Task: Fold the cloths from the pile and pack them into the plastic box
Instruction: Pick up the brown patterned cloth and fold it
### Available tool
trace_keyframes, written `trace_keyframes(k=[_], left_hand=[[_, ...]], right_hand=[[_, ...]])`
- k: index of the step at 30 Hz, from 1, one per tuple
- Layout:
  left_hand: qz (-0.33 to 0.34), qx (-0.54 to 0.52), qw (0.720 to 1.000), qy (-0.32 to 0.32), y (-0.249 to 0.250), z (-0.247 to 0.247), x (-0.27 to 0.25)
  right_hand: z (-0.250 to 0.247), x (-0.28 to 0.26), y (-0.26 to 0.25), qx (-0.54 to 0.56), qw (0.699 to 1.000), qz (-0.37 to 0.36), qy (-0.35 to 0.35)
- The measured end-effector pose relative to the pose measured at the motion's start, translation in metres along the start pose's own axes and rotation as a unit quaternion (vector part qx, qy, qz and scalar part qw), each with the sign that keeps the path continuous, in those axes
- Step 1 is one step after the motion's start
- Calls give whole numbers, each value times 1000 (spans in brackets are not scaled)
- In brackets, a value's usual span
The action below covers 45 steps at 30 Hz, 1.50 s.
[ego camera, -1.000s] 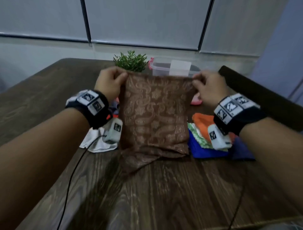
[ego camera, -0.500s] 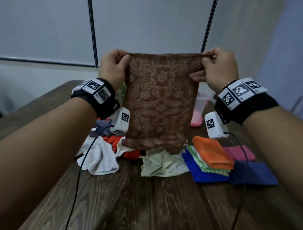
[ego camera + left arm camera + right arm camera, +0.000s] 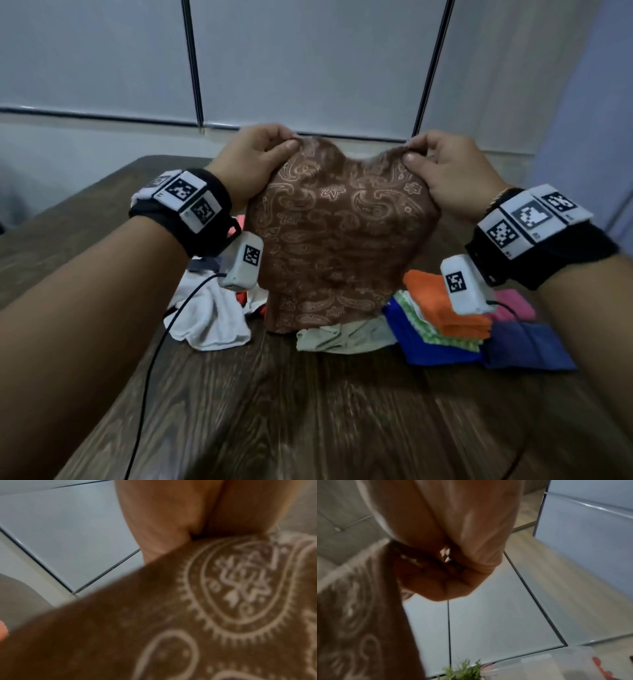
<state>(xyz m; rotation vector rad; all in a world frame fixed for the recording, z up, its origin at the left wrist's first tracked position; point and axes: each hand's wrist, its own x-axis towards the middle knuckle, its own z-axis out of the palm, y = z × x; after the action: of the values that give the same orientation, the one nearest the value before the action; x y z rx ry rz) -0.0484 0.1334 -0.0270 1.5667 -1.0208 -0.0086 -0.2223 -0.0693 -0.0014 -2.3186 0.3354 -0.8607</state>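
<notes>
A brown paisley cloth (image 3: pixel 339 236) hangs in the air above the table, bulging toward me with its top edge sagging in the middle. My left hand (image 3: pixel 260 154) pinches its top left corner and my right hand (image 3: pixel 442 164) pinches its top right corner. The left wrist view is filled by the brown cloth (image 3: pixel 205 615) under my fingers (image 3: pixel 163 513). In the right wrist view my fingers (image 3: pixel 447 547) clamp the cloth's edge (image 3: pixel 359 608). Behind the held cloth lies the loose pile, with a white cloth (image 3: pixel 209 315) and a beige cloth (image 3: pixel 346 337). The plastic box (image 3: pixel 556 669) shows only blurred in the right wrist view.
A stack of folded cloths, orange (image 3: pixel 442 305) over green-checked and blue (image 3: pixel 428 349), sits right of the pile, with a pink cloth (image 3: pixel 513 303) and a navy one (image 3: pixel 527 346) beside it. A small green plant (image 3: pixel 462 670) stands near the box. The dark wooden table (image 3: pixel 308 428) stretches in front.
Both hands raised the brown cloth off the table, then came lower and closer together. The cloth's top edge, taut half a second ago, now sags and the cloth billows.
</notes>
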Motion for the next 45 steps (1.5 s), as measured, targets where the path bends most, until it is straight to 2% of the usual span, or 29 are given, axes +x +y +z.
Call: trace_keyframes(k=[2,3,7,10,13,15,18,20,23,26,28,32,35,36,37,38,40,42,45], left_hand=[[21,-14,999,-31,11,-3,-5],[35,-16,999,-21,19,-7,-4],[54,30,992,110,34,-26,23],[20,129,975,181,16,-24,42],[-18,238,956,170,-24,-9,44],[-24,237,956,169,-42,-1,40],[-10,167,964,206,-40,0,38],[8,136,971,196,-35,-1,36],[-27,103,986,127,-48,-2,25],[-132,77,988,-29,-68,0,0],[-173,126,967,-137,-79,3,-18],[-241,129,920,-283,-95,12,-51],[-279,186,851,-404,-102,22,-69],[-298,199,832,-423,-104,24,-71],[-312,207,829,-415,-105,25,-72],[-310,219,844,-380,-109,26,-69],[-249,301,884,-257,-118,24,-61],[-191,402,886,-127,-130,21,-55],[-234,378,896,-2,-144,20,-51]], right_hand=[[-3,-12,-6,81,996,-4,-31],[-8,-13,-10,109,994,-8,-22],[-27,10,-19,137,988,-13,70],[-20,38,-5,42,992,13,117],[2,49,25,-105,990,21,91],[13,49,39,-111,990,24,89],[14,51,45,-54,990,7,134],[13,47,42,-32,993,-9,118],[21,29,48,-49,998,-15,22],[37,1,66,-105,989,0,-105],[47,-20,80,-130,973,14,-189],[61,-50,95,-150,929,46,-334],[67,-64,92,-223,865,60,-446],[69,-65,92,-235,847,70,-473],[70,-64,91,-244,838,80,-481],[73,-61,93,-250,842,85,-470],[79,-51,102,-263,870,95,-407],[87,-38,113,-286,897,101,-321],[98,-24,118,-313,911,126,-239]])
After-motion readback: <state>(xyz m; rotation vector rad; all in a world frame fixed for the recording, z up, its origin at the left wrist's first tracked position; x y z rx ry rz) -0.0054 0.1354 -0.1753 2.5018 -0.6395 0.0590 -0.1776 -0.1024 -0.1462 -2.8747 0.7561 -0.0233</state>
